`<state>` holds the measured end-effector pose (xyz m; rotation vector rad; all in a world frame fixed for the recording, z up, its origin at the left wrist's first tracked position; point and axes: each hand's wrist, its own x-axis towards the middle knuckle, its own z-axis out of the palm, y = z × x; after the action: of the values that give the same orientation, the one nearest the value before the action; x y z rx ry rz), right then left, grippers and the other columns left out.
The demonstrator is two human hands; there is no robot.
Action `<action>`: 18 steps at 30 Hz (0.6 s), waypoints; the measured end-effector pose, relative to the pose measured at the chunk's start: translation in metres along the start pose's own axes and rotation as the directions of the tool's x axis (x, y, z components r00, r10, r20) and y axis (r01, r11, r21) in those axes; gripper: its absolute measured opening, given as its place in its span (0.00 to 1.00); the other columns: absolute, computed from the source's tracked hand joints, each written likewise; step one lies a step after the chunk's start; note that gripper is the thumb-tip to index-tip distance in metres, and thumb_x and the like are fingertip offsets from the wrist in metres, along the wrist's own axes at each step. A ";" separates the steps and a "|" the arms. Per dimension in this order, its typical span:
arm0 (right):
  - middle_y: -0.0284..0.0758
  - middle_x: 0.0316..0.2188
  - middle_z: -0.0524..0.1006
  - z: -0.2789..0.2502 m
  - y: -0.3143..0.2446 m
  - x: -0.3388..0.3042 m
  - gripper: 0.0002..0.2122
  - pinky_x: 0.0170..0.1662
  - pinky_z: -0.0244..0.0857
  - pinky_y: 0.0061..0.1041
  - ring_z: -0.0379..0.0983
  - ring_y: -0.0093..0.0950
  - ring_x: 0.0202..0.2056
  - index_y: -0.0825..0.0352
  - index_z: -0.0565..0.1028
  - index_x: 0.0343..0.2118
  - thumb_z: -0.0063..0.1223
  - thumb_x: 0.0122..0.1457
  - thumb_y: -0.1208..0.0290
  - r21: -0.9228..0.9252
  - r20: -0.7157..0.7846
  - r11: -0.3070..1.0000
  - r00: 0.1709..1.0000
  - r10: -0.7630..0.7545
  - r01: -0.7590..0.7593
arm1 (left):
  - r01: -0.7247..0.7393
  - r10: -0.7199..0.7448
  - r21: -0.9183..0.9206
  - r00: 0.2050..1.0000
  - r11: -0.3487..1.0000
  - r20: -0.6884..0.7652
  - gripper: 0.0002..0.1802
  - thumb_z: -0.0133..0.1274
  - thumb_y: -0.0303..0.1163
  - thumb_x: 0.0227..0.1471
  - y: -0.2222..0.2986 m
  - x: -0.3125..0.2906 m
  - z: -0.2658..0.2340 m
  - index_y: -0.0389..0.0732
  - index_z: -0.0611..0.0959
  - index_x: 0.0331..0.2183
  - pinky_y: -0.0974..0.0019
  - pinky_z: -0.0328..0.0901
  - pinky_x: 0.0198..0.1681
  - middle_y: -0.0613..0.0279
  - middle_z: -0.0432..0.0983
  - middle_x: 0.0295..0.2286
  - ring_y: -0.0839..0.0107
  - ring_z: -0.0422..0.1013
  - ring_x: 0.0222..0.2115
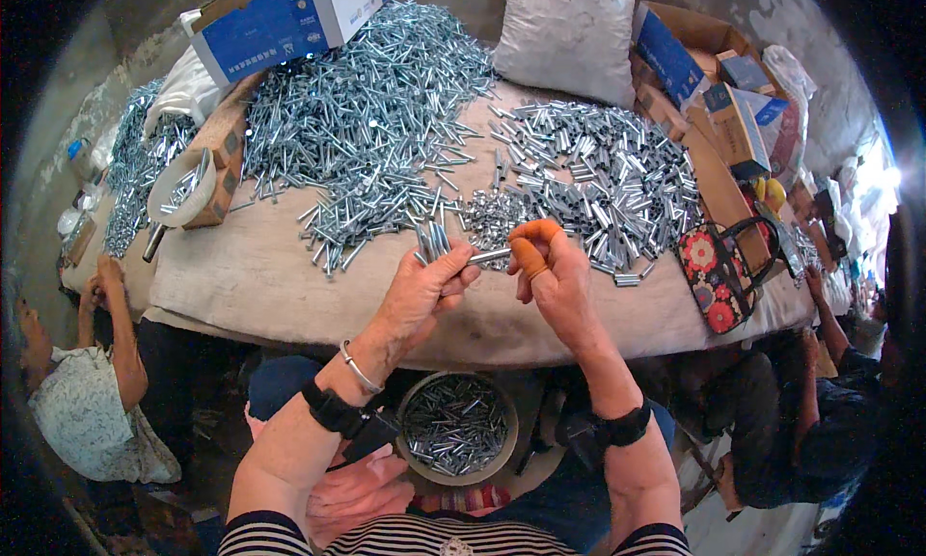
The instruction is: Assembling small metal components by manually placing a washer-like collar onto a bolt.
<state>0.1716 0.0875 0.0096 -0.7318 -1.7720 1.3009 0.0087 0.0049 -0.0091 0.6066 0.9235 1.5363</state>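
My left hand [429, 294] is closed around several shiny bolts [433, 240] whose ends stick up past the thumb. One silvery bolt [489, 256] reaches sideways from that hand to my right hand [559, 284]. Orange finger covers [533, 250] wrap the right thumb and forefinger, which pinch at the bolt's far end; the tip is hidden there. Behind my hands lies a heap of small metal pieces [497, 212], probably nuts or washers. A large pile of long bolts [376, 103] rises behind on the left, and short metal tubes [603, 170] spread to the right.
A cloth-covered table [241, 286] holds everything. Below its edge stands a basin [406, 408] with metal parts. A white bowl [188, 209], wooden block [229, 151], blue-white carton [270, 35], white sack [567, 40] and floral bag [712, 276] surround the piles. People sit at both sides.
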 end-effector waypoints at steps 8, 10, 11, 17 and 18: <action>0.30 0.17 0.71 -0.005 -0.006 0.000 0.08 0.16 0.56 0.18 0.63 0.16 0.14 0.69 0.70 0.35 0.48 0.63 0.69 -0.070 0.069 0.984 0.983 0.170 -0.165 | -0.031 0.032 0.034 0.999 0.999 -0.007 0.07 0.53 0.35 0.56 0.000 -0.001 0.004 0.42 0.76 0.33 0.82 0.47 0.15 0.68 0.70 0.22 0.88 0.55 0.15; 0.30 0.17 0.71 -0.007 -0.004 0.001 0.07 0.16 0.56 0.18 0.63 0.16 0.14 0.69 0.71 0.35 0.48 0.63 0.69 -0.008 0.068 0.994 0.991 0.111 -0.111 | -0.022 0.024 0.037 0.998 0.999 -0.050 0.07 0.53 0.35 0.56 0.000 -0.001 0.004 0.42 0.76 0.33 0.82 0.47 0.15 0.68 0.70 0.22 0.88 0.55 0.15; 0.31 0.18 0.72 -0.010 -0.005 0.002 0.07 0.17 0.59 0.19 0.65 0.17 0.15 0.70 0.70 0.36 0.48 0.62 0.70 0.030 0.109 0.987 0.982 0.153 -0.157 | -0.023 0.023 0.040 1.000 0.999 -0.006 0.07 0.53 0.35 0.56 0.001 -0.001 0.002 0.42 0.76 0.33 0.82 0.47 0.15 0.68 0.70 0.22 0.88 0.55 0.15; 0.35 0.24 0.74 -0.005 -0.005 0.001 0.06 0.23 0.69 0.21 0.71 0.22 0.20 0.70 0.67 0.40 0.45 0.62 0.75 0.350 0.173 0.932 0.984 0.038 -0.098 | -0.023 0.024 -0.021 0.999 1.000 0.034 0.07 0.53 0.35 0.57 0.002 -0.001 -0.002 0.42 0.76 0.33 0.83 0.47 0.15 0.69 0.69 0.22 0.88 0.55 0.15; 0.34 0.23 0.74 -0.006 -0.005 0.000 0.06 0.22 0.67 0.20 0.70 0.21 0.20 0.70 0.68 0.40 0.46 0.62 0.74 0.280 0.161 0.956 0.986 0.045 -0.089 | -0.024 0.024 -0.010 0.999 1.000 0.045 0.06 0.52 0.35 0.57 0.002 -0.001 -0.002 0.43 0.76 0.33 0.82 0.48 0.15 0.69 0.70 0.22 0.88 0.55 0.16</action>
<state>0.1769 0.0892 0.0149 -0.5441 -1.6384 1.6560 0.0062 0.0033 -0.0081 0.6456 0.8772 1.5412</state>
